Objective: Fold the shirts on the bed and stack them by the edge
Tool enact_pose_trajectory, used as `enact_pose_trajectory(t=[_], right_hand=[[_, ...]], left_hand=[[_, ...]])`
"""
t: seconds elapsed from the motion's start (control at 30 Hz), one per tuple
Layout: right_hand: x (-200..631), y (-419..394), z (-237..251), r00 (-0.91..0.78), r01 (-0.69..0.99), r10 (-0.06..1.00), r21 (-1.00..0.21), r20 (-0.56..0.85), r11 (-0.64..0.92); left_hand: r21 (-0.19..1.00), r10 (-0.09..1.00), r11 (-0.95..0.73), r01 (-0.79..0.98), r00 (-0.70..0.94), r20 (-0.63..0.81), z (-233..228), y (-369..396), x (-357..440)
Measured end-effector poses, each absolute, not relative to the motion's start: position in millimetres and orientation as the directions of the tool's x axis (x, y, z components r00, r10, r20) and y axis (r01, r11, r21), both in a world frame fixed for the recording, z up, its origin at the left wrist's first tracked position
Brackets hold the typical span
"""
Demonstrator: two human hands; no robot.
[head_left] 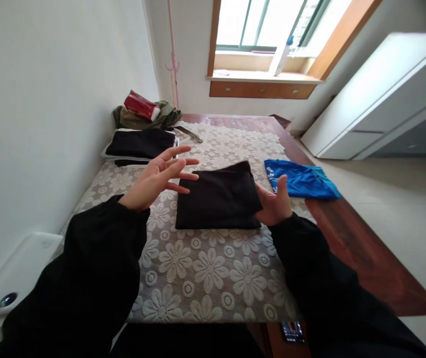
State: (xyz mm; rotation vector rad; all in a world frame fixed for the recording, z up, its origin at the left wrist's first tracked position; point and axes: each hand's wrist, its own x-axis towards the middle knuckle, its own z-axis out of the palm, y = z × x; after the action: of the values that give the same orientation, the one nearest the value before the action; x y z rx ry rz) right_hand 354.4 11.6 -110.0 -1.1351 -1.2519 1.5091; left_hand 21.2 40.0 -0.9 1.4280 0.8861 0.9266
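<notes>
A folded black garment (216, 199) lies flat on the flowered lace tablecloth (211, 268), its upper right corner slightly raised. My left hand (160, 176) is held over its left edge, fingers spread and holding nothing. At the garment's right edge is my right hand (274, 204), thumb up and apart; its fingers are partly hidden behind the fabric, and I cannot tell whether they pinch it. A crumpled blue garment (300, 180) lies just beyond the right hand. Farther left sits a stack of folded clothes (142, 144) with a black piece on top.
Behind the stack, a red pack (141, 105) rests on an olive cloth bag (168, 117). A white device (15, 271) stands by the left wall. A phone (292, 332) lies below the table's front edge. The window (261, 25) and a white cabinet (377, 89) are beyond.
</notes>
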Motion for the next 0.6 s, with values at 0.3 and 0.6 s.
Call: enact_pose_trajectory(t=[0.3,0.6], right_hand=[[380.3,32.8,-138.2,-0.016,-0.012,0.987,-0.987,-0.162,-0.162],[412.9,31.0,-146.1,-0.028,0.518,0.966,-0.83,-0.259,-0.207]], left_hand=[[0.737,0.879,-0.468,0.487,0.346,0.329,-129.3,44.0,8.9],[0.385,0.796,-0.573,0.724,0.602,0.053,-157.7,44.0,11.0]])
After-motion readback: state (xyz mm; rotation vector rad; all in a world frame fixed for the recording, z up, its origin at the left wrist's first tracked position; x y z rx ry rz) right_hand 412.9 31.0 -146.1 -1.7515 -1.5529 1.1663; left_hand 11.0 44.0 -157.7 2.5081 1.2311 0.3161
